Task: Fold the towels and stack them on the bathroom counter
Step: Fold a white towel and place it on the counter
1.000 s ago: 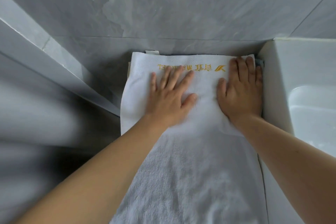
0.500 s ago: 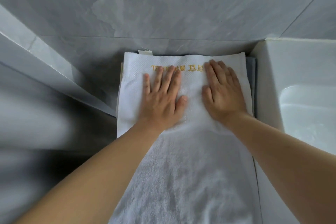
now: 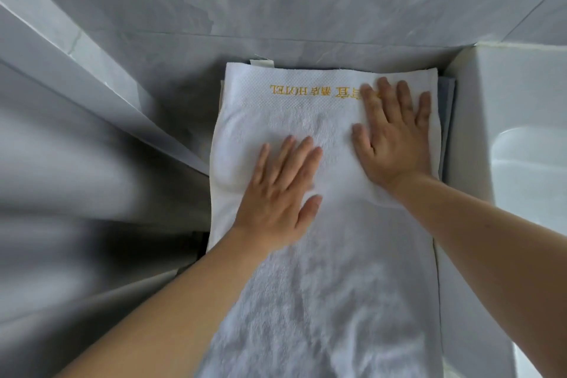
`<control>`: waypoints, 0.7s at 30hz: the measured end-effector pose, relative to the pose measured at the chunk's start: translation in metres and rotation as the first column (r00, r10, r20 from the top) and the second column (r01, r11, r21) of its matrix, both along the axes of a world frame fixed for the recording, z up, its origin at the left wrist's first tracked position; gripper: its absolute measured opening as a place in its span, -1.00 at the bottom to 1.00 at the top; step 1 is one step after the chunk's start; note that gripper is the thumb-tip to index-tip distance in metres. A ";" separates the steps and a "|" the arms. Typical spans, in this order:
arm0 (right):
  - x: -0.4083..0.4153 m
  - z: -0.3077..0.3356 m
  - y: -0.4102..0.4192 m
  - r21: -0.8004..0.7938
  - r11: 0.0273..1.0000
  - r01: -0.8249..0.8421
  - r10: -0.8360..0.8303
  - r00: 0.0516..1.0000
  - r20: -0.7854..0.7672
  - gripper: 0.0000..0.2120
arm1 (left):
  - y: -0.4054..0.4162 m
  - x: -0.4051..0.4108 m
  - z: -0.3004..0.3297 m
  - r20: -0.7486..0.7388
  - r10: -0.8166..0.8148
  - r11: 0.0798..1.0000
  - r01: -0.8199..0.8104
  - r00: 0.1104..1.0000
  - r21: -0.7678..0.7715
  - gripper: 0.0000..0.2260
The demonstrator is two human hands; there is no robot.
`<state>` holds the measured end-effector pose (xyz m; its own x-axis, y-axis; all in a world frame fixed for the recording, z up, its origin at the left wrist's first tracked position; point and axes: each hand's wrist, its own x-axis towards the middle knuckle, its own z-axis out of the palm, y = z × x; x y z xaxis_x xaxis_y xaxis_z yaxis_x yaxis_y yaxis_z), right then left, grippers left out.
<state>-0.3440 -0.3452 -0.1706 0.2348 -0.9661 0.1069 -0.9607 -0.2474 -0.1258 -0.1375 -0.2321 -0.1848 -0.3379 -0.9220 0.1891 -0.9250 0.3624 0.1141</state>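
Note:
A white hotel towel [image 3: 306, 120] with gold embroidered lettering lies flat on the grey counter [image 3: 184, 83], its far edge against the wall and its near part running toward me. My left hand [image 3: 276, 193] presses flat on its middle with straight fingers. My right hand [image 3: 392, 135] presses flat near the far right corner, its fingertips covering part of the lettering. Beneath the white towel, a grey-blue towel edge [image 3: 447, 120] shows on the right and a cream edge [image 3: 220, 101] on the left.
A white sink basin [image 3: 521, 144] stands directly right of the towels. A grey marble wall [image 3: 306, 3] rises behind. A grey ledge [image 3: 92, 80] runs diagonally on the left.
My left hand slid back toward me, uncovering the lettering. My right hand moved right toward the towel's far right corner.

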 end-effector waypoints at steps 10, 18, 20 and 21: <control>-0.001 -0.004 0.000 -0.024 1.000 -0.007 0.006 1.000 -0.005 -0.36 | 0.037 0.029 -0.028 0.020 -0.329 0.944 0.329 0.944 0.007 -0.49; -0.002 -0.004 -0.001 -0.047 0.999 -0.022 0.023 1.000 0.018 -0.37 | 0.039 0.031 -0.023 0.051 -0.392 0.908 0.378 0.919 0.182 -0.42; -0.002 -0.005 0.001 -0.043 0.999 -0.025 0.026 1.000 0.014 -0.37 | 0.039 0.031 -0.022 0.077 -0.371 0.911 0.347 0.925 0.222 -0.40; -0.003 -0.005 0.002 -0.033 0.999 -0.028 0.028 1.000 0.010 -0.37 | 0.039 0.030 -0.022 0.094 -0.353 0.915 0.323 0.931 0.242 -0.38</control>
